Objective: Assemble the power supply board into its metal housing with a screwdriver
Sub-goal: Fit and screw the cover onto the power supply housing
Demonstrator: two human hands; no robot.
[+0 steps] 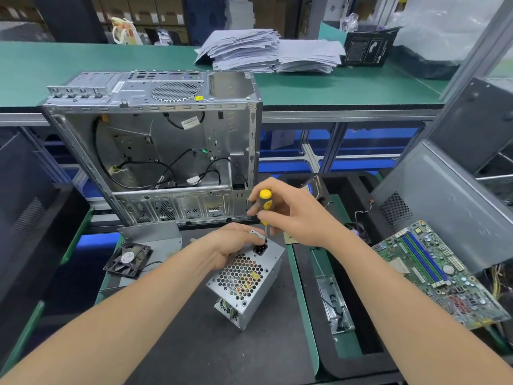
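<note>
Dark surface (194, 343) carries the tilted housing (249, 284), with the board seemingly inside, behind its honeycomb grille. Left grip (233, 245) holds its top. Right grip (294, 215) pinches the screwdriver (265, 202), tip by the socket. Likely mid-fastening; remaining screws unclear. Fan (127, 258) label illegible.

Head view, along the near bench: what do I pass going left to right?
Black fan → power supply housing → long metal bracket → green motherboard.

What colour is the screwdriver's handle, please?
The screwdriver handle is yellow and black; head view.
</note>
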